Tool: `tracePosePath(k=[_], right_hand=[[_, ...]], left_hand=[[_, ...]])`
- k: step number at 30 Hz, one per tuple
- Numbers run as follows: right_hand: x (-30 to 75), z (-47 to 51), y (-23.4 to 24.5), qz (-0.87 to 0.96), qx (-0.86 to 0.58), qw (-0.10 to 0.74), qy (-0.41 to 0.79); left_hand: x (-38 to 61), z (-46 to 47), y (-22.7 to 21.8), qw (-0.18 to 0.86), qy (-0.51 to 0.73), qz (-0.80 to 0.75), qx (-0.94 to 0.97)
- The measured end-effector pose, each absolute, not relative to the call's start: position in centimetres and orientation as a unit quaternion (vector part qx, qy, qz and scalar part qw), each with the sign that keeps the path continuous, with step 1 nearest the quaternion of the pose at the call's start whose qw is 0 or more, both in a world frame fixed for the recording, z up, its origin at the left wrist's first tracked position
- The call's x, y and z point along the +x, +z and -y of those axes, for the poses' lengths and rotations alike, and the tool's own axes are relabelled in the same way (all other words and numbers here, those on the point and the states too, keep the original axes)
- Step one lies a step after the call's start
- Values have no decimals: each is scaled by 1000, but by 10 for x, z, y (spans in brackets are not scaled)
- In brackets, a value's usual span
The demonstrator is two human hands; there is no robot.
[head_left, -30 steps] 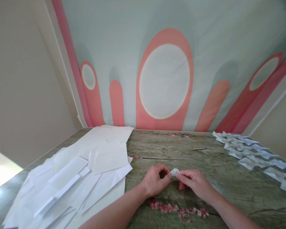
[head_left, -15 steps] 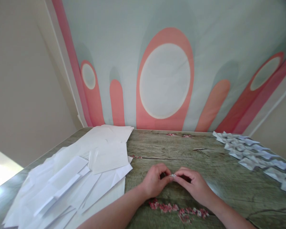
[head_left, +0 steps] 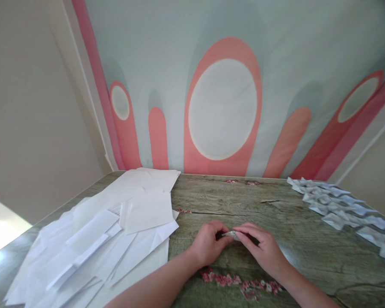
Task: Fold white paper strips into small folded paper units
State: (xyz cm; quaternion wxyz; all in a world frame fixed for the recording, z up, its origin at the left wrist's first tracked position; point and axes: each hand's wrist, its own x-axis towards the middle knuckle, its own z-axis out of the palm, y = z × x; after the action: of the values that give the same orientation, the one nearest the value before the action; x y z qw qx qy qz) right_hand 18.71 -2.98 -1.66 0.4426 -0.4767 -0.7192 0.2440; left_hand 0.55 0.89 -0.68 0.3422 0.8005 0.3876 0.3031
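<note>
The paper (head_left: pixel 232 235) is clamped by the fingers (head_left: pixel 247 229) of the left hand (head_left: pixel 209 244) and the right hand (head_left: pixel 265 248), both curled inward, forearms (head_left: pixel 162 276) slanting together from below. Left of the fingers, sheets (head_left: pixel 149 211) overlap on the worktop (head_left: pixel 218 199); well right, folded pieces (head_left: pixel 335 221).

Indoor room; table (head_left: pixel 218 199), patterned backdrop (head_left: pixel 285 55)

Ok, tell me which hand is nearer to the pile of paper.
Left. The left hand is to the right of the pile of paper, apart from it; the right hand is farther right, beyond the small folded paper.
</note>
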Motion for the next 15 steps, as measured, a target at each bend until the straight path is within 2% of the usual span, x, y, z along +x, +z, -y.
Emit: tracePosePath(k=[11,15], right_hand=[[184,31,-13,743,-478,426,197],[185,31,-15,743,-491,418,179]], left_hand=[[6,-10,-12,320,299,-401,805],[5,-9,-10,310,339,-390,798]])
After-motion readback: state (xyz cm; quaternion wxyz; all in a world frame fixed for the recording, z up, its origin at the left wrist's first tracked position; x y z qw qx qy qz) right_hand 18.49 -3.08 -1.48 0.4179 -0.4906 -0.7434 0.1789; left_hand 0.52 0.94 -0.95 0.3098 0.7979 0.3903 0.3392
